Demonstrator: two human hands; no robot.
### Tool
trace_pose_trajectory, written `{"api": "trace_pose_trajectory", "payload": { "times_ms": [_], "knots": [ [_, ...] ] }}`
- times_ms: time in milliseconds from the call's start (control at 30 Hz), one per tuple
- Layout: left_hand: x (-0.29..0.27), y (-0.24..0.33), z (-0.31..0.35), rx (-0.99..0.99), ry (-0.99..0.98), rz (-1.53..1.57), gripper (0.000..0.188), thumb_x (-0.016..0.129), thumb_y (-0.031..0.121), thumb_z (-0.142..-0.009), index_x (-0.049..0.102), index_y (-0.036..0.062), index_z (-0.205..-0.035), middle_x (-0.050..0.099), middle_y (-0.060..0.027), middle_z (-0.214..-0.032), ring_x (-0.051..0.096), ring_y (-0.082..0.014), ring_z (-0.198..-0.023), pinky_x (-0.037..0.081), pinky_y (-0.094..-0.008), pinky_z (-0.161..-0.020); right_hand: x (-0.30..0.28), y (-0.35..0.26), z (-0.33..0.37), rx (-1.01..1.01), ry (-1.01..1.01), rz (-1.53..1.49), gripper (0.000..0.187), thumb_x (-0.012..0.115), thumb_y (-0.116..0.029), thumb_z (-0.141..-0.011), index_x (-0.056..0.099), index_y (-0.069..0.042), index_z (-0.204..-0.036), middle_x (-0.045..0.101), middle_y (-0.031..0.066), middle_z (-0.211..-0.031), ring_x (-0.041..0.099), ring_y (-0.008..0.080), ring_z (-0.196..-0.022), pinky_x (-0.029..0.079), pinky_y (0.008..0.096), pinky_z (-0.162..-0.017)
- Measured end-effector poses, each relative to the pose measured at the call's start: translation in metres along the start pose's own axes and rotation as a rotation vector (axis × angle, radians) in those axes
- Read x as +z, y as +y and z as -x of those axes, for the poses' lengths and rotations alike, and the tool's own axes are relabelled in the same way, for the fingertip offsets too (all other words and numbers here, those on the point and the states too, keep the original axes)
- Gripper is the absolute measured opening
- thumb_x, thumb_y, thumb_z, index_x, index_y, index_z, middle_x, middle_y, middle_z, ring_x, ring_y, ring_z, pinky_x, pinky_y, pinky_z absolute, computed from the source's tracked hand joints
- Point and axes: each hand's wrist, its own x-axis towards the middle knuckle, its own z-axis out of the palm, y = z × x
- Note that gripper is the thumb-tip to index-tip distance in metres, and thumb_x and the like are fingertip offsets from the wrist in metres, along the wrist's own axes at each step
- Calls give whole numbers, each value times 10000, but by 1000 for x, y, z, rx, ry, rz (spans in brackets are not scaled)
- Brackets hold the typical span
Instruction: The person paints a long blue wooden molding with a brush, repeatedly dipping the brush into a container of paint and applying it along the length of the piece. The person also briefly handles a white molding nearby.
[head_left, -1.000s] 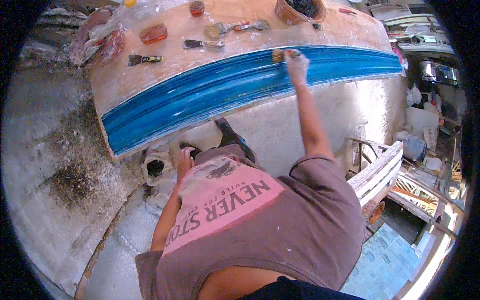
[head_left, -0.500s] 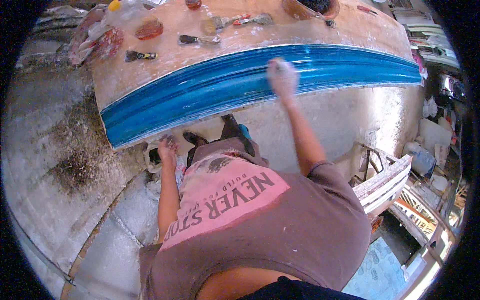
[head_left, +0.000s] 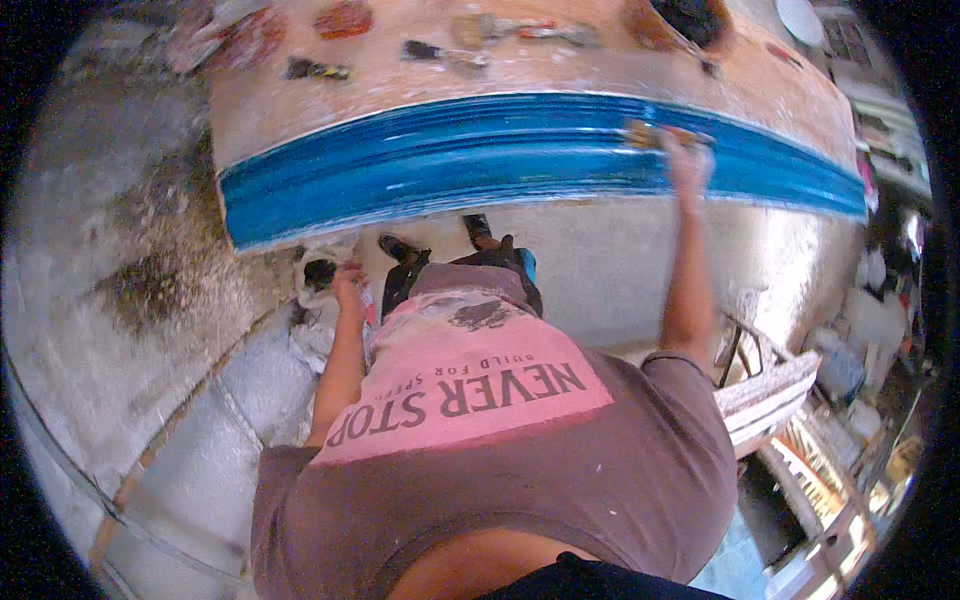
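Note:
A long, glossy blue ridged mould (head_left: 480, 150) lies across the near side of the table. Over its right part, my right hand (head_left: 686, 168) is closed round a paintbrush (head_left: 648, 136), whose tan bristles point left onto the blue surface. Motion smears the brush and fingers a little. My left hand (head_left: 349, 284) hangs below the mould's near edge, fingers loosely apart, with nothing seen in it. Beside it, lower down, is a whitish container (head_left: 312, 268) with a dark inside.
Farther back on the wooden table (head_left: 560, 70) lie a dark-bristled brush (head_left: 440, 54), a small black-and-yellow brush (head_left: 318, 69), more brushes (head_left: 520, 30), and a red round item (head_left: 343, 18). A brown bowl (head_left: 655, 22) holds something dark. White slatted woodwork (head_left: 765, 405) stands at the right.
My right hand has swept right along the mould with the brush, whose bristles now show more plainly. The view has shifted. My left hand still hangs low near the container.

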Motion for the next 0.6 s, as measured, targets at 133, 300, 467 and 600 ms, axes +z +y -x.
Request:
{"api": "trace_pose_trajectory", "payload": {
  "times_ms": [133,300,467,600],
  "knots": [
    [-29,-14,21,-297,67,-44,427,605,207,-848,569,67,-1249,642,-68,-1053,620,-213,-867,510,-345,-738,-61,30,-38,-111,221,799,267,642,-313,-842,757,-76,-884,714,175,-833,704,341,-778,558,429,-725],
    [-71,-39,36,-253,135,43,469,607,262,-878,532,77,-1302,641,-70,-1109,626,-218,-921,509,-349,-806,88,-85,46,-302,-194,396,231,702,-300,-846,746,-73,-857,726,142,-818,716,290,-753,547,388,-675],
    [-95,-43,33,-233,182,189,455,628,245,-866,543,83,-1282,651,-71,-1100,628,-208,-914,511,-345,-805,275,-200,174,-227,-566,-235,230,709,-209,-881,744,-31,-1022,737,102,-918,693,163,-774,565,292,-700],
    [-121,-37,33,-226,180,248,412,616,233,-873,556,92,-1255,660,-67,-1080,639,-205,-889,517,-340,-782,422,-319,268,-376,-655,-267,276,670,-346,-847,763,-93,-909,732,133,-842,717,248,-786,553,350,-746]
  ]
}}
